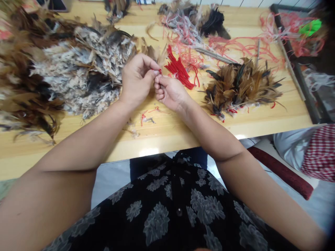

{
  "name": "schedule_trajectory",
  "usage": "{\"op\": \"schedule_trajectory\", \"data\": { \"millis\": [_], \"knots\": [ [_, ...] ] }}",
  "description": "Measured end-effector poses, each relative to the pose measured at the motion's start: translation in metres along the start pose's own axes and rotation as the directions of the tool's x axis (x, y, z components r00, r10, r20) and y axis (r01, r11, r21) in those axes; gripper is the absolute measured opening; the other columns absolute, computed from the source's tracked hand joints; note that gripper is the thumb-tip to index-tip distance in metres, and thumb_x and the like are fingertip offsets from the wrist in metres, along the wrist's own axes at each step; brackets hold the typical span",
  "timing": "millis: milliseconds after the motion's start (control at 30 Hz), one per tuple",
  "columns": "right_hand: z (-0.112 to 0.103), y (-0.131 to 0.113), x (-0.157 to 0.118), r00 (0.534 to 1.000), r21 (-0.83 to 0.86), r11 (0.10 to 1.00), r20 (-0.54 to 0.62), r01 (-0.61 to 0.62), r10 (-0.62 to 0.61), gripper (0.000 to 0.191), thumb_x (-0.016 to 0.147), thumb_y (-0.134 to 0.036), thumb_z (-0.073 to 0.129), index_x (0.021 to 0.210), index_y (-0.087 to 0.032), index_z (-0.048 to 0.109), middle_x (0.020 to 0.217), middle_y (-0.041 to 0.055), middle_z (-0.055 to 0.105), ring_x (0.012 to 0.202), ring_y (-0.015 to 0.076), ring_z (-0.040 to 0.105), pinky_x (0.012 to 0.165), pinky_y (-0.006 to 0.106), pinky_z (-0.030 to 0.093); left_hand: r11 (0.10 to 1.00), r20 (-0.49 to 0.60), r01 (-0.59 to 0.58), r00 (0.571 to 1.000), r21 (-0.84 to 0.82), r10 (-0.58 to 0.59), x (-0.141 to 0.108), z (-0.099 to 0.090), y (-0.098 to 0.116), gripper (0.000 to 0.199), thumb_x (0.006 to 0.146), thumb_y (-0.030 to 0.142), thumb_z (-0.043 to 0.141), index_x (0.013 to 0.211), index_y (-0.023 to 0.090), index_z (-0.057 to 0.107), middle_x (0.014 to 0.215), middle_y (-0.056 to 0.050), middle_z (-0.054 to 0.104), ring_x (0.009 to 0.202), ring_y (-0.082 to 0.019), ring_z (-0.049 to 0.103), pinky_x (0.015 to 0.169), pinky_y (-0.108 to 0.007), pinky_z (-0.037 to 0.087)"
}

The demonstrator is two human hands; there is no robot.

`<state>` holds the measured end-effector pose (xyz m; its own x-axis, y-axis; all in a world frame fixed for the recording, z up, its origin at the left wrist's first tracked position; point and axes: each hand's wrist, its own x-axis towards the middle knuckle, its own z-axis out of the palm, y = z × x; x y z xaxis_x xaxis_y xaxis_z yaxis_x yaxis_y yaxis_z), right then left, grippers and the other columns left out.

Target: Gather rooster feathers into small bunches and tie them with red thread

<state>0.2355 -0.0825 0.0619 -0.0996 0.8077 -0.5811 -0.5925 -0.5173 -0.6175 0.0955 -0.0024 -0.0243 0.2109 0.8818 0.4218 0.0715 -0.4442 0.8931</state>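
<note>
My left hand (pixel 137 79) and my right hand (pixel 171 91) meet over the table, fingertips pinched close together. Between them shows a small bit of red string (pixel 159 70), mostly hidden by the fingers. Brown feathers (pixel 154 54) stick out behind my left hand; whether it grips them I cannot tell. Just beyond my right hand lies a bundle of cut red strings (pixel 179 69). A large heap of grey, white and brown feathers (pixel 86 69) spreads to the left. On the right sits a pile of brown feather bunches (pixel 242 83) with red ties at their bases.
Tangled pink and white plastic strips (pixel 183 28) lie at the back beside a black feather bunch (pixel 213 22). Thin sticks (pixel 216 55) rest nearby. A dark-framed tray (pixel 300 80) stands at the right end. Red scraps (pixel 142 118) dot the table near its front edge.
</note>
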Motion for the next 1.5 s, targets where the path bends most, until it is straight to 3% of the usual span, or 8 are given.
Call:
{"op": "schedule_trajectory", "data": {
  "millis": [233,433,633,833,1033,1200,1400,1500],
  "knots": [
    [0.001,0.002,-0.007,0.999,-0.168,0.985,0.031,0.034,-0.030,0.056,0.139,-0.029,0.051,0.083,-0.022,0.053,0.068,-0.0094,0.043,0.059,0.0064,0.027,0.055,0.013,0.023,0.994,0.019,0.062,0.998,-0.085,-0.061,0.008,-0.003,-0.027,0.061,0.093,0.073,0.120,0.103,0.038,0.071,0.096,-0.001,0.081,0.087,-0.030,0.085,0.083,-0.044,0.076],
    [-0.006,0.004,0.005,0.970,-0.359,0.904,0.013,0.231,-0.243,0.048,0.133,-0.019,0.061,0.085,-0.022,0.061,0.072,-0.0098,0.039,0.070,0.0121,0.028,0.064,0.023,0.027,0.996,-0.058,0.005,0.998,-0.090,-0.010,0.026,-0.014,-0.065,0.078,0.082,0.088,0.117,0.097,0.033,0.063,0.086,0.002,0.073,0.076,-0.025,0.076,0.075,-0.043,0.072],
    [-0.026,-0.004,0.020,0.829,-0.458,0.728,0.038,0.510,-0.557,0.037,0.118,0.000,0.074,0.095,-0.028,0.065,0.079,-0.0074,0.052,0.094,0.0179,0.043,0.090,0.024,0.039,0.992,-0.039,0.023,0.999,-0.127,-0.028,0.022,-0.018,-0.057,0.053,0.086,0.064,0.118,0.098,0.036,0.074,0.086,0.001,0.078,0.085,-0.030,0.082,0.091,-0.052,0.078],
    [-0.034,-0.011,0.022,0.865,-0.524,0.698,0.184,0.488,-0.466,0.035,0.111,-0.003,0.076,0.101,-0.034,0.063,0.071,-0.0055,0.037,0.095,0.0235,0.042,0.085,0.031,0.036,0.987,0.023,0.094,0.995,-0.127,-0.092,0.018,-0.012,-0.052,0.053,0.080,0.059,0.118,0.095,0.037,0.073,0.086,-0.001,0.075,0.092,-0.033,0.082,0.101,-0.058,0.075],
    [-0.038,-0.010,0.029,0.769,-0.622,0.525,0.210,0.582,-0.604,0.040,0.105,-0.003,0.083,0.088,-0.034,0.064,0.074,-0.0024,0.039,0.106,0.0239,0.050,0.092,0.029,0.041,0.983,0.052,0.126,0.991,-0.132,-0.120,0.015,-0.005,-0.045,0.060,0.078,0.064,0.119,0.093,0.035,0.069,0.085,-0.003,0.073,0.092,-0.036,0.079,0.103,-0.065,0.072],
    [-0.045,-0.009,0.037,0.827,-0.572,0.609,0.272,0.550,-0.492,0.036,0.108,-0.008,0.078,0.091,-0.035,0.062,0.074,-0.0016,0.033,0.104,0.0254,0.049,0.091,0.030,0.041,0.981,0.071,0.163,0.985,-0.103,-0.157,0.015,-0.006,-0.043,0.056,0.084,0.054,0.119,0.091,0.034,0.066,0.084,-0.003,0.074,0.091,-0.035,0.083,0.101,-0.061,0.076],
    [-0.046,-0.008,0.037,0.711,-0.675,0.401,0.265,0.619,-0.652,0.034,0.101,-0.008,0.081,0.088,-0.034,0.064,0.082,0.0017,0.047,0.115,0.0247,0.053,0.096,0.029,0.046,0.981,0.082,0.134,0.989,-0.142,-0.123,0.012,-0.007,-0.043,0.047,0.085,0.046,0.118,0.092,0.033,0.073,0.082,-0.001,0.077,0.085,-0.033,0.086,0.096,-0.059,0.080],
    [-0.045,-0.008,0.036,0.710,-0.674,0.393,0.283,0.625,-0.645,0.034,0.102,-0.010,0.079,0.088,-0.035,0.061,0.087,0.0036,0.050,0.118,0.0253,0.056,0.096,0.030,0.047,0.975,0.075,0.152,0.987,-0.161,-0.141,0.012,-0.005,-0.042,0.046,0.087,0.040,0.118,0.092,0.032,0.074,0.080,-0.001,0.076,0.084,-0.032,0.085,0.100,-0.059,0.080]
  ]
}}
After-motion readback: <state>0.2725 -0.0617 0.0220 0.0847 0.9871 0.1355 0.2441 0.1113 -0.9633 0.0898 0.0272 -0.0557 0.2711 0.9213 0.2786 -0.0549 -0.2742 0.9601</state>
